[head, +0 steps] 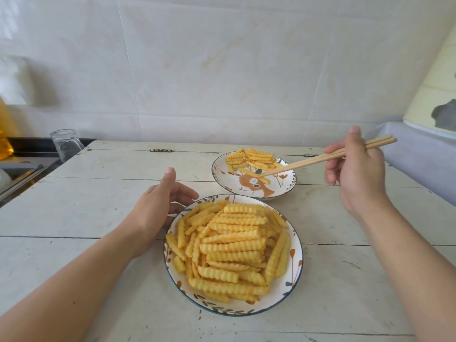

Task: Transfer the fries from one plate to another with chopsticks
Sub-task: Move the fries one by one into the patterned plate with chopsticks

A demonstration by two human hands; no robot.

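A near plate (294,280) with a leaf-pattern rim holds a big heap of crinkle-cut fries (234,245). A far plate (287,183) with an orange animal picture carries a smaller pile of fries (251,159) at its back. My right hand (355,171) grips a pair of wooden chopsticks (325,156); their tips touch a single fry (264,179) lying in the middle of the far plate. My left hand (160,203) rests at the near plate's left rim, thumb up, fingers against the edge.
The plates sit on a white plank table (98,218). An upturned clear glass (65,144) stands at the table's back left beside a sink edge (22,169). A tiled wall runs behind. A covered surface lies at the right (424,156).
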